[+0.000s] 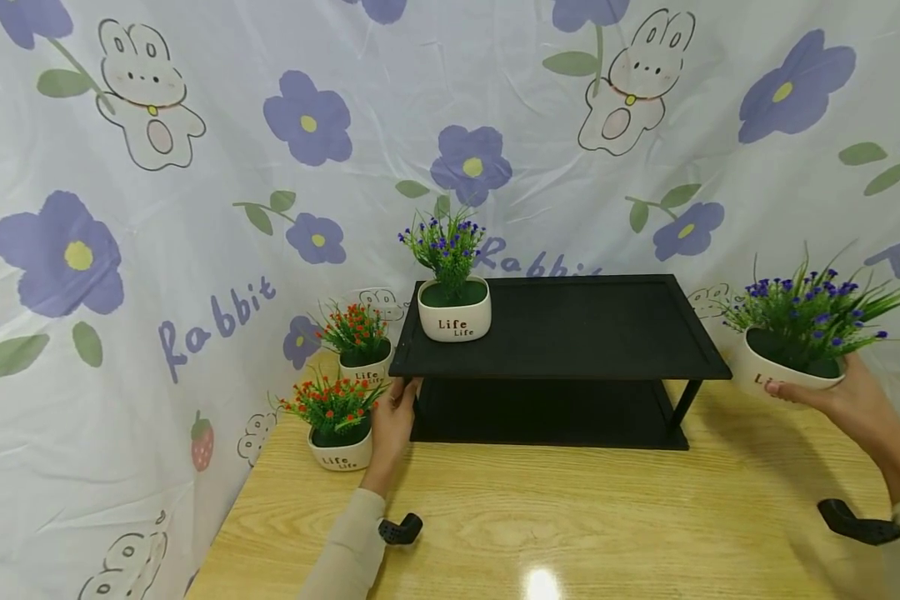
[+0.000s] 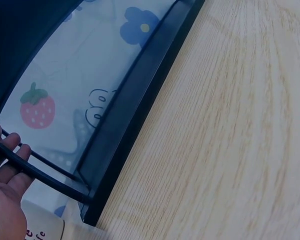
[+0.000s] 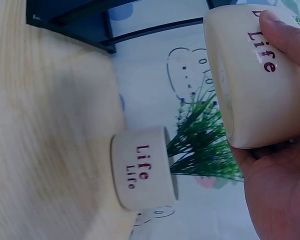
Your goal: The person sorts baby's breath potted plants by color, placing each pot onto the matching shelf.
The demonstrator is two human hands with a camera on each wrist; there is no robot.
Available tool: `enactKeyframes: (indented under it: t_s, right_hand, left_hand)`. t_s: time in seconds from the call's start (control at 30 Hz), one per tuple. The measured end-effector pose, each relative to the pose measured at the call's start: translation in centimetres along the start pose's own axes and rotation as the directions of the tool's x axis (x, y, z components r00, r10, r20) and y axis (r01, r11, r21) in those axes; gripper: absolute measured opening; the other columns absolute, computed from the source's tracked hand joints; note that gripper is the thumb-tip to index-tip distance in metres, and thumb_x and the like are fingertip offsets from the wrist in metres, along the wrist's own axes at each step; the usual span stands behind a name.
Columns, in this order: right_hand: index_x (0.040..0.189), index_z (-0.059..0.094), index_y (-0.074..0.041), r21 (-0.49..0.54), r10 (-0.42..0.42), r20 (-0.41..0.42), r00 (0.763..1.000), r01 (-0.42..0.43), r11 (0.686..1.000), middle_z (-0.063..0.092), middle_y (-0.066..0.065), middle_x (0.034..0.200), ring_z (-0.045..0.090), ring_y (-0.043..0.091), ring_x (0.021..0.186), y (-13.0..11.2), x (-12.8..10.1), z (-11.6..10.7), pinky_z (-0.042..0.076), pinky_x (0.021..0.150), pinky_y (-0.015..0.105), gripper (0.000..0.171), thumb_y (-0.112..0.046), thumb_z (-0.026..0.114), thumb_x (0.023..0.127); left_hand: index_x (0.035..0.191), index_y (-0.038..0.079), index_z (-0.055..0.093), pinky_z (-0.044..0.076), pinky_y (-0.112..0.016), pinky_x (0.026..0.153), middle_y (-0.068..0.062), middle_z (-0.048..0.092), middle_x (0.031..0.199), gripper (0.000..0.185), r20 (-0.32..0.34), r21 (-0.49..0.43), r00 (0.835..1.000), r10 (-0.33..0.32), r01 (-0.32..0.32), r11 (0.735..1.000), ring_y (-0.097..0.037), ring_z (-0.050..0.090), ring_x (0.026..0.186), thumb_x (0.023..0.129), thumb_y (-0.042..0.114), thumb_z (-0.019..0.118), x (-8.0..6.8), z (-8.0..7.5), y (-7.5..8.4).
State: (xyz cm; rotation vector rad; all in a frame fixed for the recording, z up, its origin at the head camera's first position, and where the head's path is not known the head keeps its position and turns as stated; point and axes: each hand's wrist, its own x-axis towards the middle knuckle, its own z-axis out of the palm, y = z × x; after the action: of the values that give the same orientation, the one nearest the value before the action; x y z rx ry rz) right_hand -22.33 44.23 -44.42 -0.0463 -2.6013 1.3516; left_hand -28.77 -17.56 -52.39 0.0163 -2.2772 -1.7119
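- Furthest left I saw two white pots of red-flowered plants, the near one (image 1: 337,429) printed "Life Life" and the far one (image 1: 360,346) with its print half hidden by the shelf edge.
- The cloth backdrop (image 1: 120,250) read "Rabbit" at left; the same word behind the shelf was cut off by it.
- My left hand (image 1: 393,417) rested against the left front corner of the black two-tier shelf (image 1: 570,333); in the left wrist view its fingers (image 2: 12,150) were curled round a thin black side bar there.
- A blue-flowered pot (image 1: 454,308) marked "Life Life" stood on the shelf's top tier at its left end.
- The lower tier was in shadow, and I could not make out anything on it.
- My right hand (image 1: 847,396) gripped another blue-flowered pot (image 1: 783,371) from beneath, held in the air just right of the shelf; only "Li" showed from the head camera, "Life" from the wrist.
- The right wrist view caught one more "Life Life" pot (image 3: 142,172) lying beyond on the wooden table (image 1: 570,517).
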Motion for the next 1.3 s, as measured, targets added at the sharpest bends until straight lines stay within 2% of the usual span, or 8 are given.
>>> enactKeyframes:
  t_s: [0.13, 0.27, 0.5, 0.63, 0.83, 1.07, 1.3]
  right_hand:
    - [0.164, -0.031, -0.027, -0.049, 0.057, -0.001, 0.998, -0.057, 0.997, -0.026, 0.025, 0.172, -0.014, 0.068, 0.152, -0.9, 0.3, -0.6, 0.003, 0.109, 0.092, 0.123, -0.038, 0.075, 0.101]
    - [0.165, -0.028, -0.021, -0.095, 0.053, -0.008, 0.999, -0.053, 0.994, -0.023, 0.03, 0.172, -0.01, 0.071, 0.151, -1.6, 0.6, -1.0, 0.003, 0.109, 0.092, 0.124, -0.041, 0.075, 0.1]
    - [0.168, -0.023, -0.025, -0.1, 0.012, -0.005, 1.0, -0.013, 0.995, -0.019, 0.029, 0.174, -0.009, 0.07, 0.153, -2.8, 1.4, -1.3, 0.003, 0.11, 0.091, 0.122, -0.038, 0.076, 0.099]
    - [0.167, -0.024, -0.019, -0.121, 0.032, 0.007, 0.999, -0.031, 0.992, -0.02, 0.032, 0.172, -0.009, 0.071, 0.152, -3.6, 1.8, -1.5, 0.004, 0.11, 0.092, 0.122, -0.041, 0.075, 0.099]
    - [0.166, -0.027, -0.019, -0.135, 0.033, 0.036, 0.999, -0.028, 0.99, -0.021, 0.033, 0.171, -0.006, 0.073, 0.15, -4.8, 2.5, -1.8, 0.006, 0.109, 0.092, 0.123, -0.041, 0.075, 0.099]
    - [0.162, -0.028, 0.001, -0.203, 0.101, 0.077, 0.992, -0.084, 0.976, -0.023, 0.042, 0.165, -0.002, 0.075, 0.148, -6.5, 3.2, -1.9, 0.017, 0.106, 0.092, 0.128, -0.052, 0.071, 0.099]
    - [0.161, -0.028, 0.003, -0.258, 0.114, 0.127, 0.985, -0.078, 0.963, -0.02, 0.044, 0.165, 0.001, 0.076, 0.147, -8.1, 4.1, -1.7, 0.022, 0.102, 0.091, 0.13, -0.058, 0.068, 0.099]
  left_hand:
    - [0.151, 0.017, 0.062, 0.046, -0.053, 0.12, -0.01, 0.061, 0.154, 0.04, 0.006, 0.005, 1.0, -0.004, 0.004, 1.0, -0.03, 0.058, 0.144, 0.114, 0.028, 0.054, 0.0, -0.1, 0.0]
    - [0.152, 0.019, 0.062, 0.046, -0.053, 0.12, -0.009, 0.061, 0.154, 0.041, 0.001, 0.014, 1.0, -0.012, 0.012, 1.0, -0.029, 0.058, 0.144, 0.113, 0.031, 0.055, 0.0, -0.1, 0.1]
    - [0.151, 0.018, 0.062, 0.047, -0.053, 0.119, -0.009, 0.062, 0.152, 0.04, -0.008, 0.016, 1.0, -0.013, 0.013, 1.0, -0.028, 0.059, 0.143, 0.113, 0.027, 0.055, -0.1, -0.1, 0.1]
    - [0.151, 0.017, 0.062, 0.047, -0.053, 0.118, -0.009, 0.064, 0.15, 0.04, -0.014, 0.018, 1.0, -0.01, 0.01, 1.0, -0.029, 0.06, 0.141, 0.113, 0.026, 0.056, -0.2, 0.0, 0.0]
    - [0.151, 0.017, 0.063, 0.048, -0.053, 0.118, -0.009, 0.065, 0.149, 0.039, -0.016, 0.019, 1.0, -0.001, 0.001, 1.0, -0.029, 0.061, 0.14, 0.113, 0.026, 0.057, -0.2, 0.0, -0.1]
    - [0.153, 0.017, 0.06, 0.048, -0.052, 0.118, -0.009, 0.064, 0.15, 0.041, -0.016, 0.03, 1.0, 0.001, 0.0, 1.0, -0.029, 0.061, 0.141, 0.113, 0.024, 0.056, -0.1, -0.1, 0.2]
    - [0.154, 0.017, 0.06, 0.049, -0.054, 0.116, -0.011, 0.065, 0.149, 0.041, -0.02, 0.035, 1.0, 0.008, -0.007, 0.999, -0.032, 0.061, 0.14, 0.113, 0.024, 0.056, -0.1, -0.1, 0.2]
